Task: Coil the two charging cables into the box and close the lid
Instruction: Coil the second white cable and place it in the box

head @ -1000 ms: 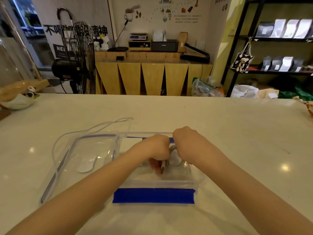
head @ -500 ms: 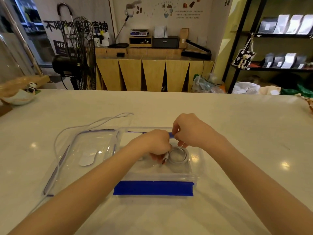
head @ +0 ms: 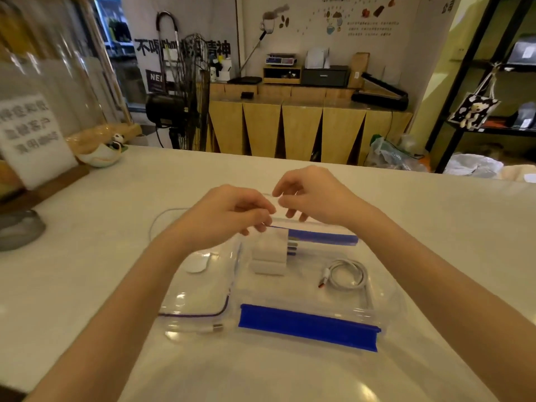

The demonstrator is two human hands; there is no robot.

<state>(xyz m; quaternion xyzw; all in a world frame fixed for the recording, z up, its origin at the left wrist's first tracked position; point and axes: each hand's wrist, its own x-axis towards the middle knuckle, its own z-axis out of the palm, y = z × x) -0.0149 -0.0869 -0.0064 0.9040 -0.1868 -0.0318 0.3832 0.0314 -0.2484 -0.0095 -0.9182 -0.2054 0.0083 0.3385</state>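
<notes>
We judge the second cable [head: 162,219] light, thin and floppy. It will spring out of a loop if let go, so best taken near a plug end and wound round the fingers, loop pinched till it sits in the box [head: 385,288]. It is a thin white cord, arcing on the desk [head: 435,227] far-left of the lid [head: 197,297], its near plug end [head: 216,327] lying by the lid's near edge.

First cable [head: 346,275] is already a small white coil with a red-tipped plug, lying flat in the right half of the clear box. Box has blue clip strips on near and far edges; a white block [head: 271,252] sits in its far-left part. Clear lid lies flat on the desk, touching the box's left side, so not closed.

Left hand [head: 226,213] and right hand [head: 316,195] hover above the box's far edge, fingertips close together. Fingers are curled, half open. We cannot tell if they pinch the thin cord between them; it is blurred there. Smooth clear plastic looks slippery, so take the lid by its rim.
</notes>
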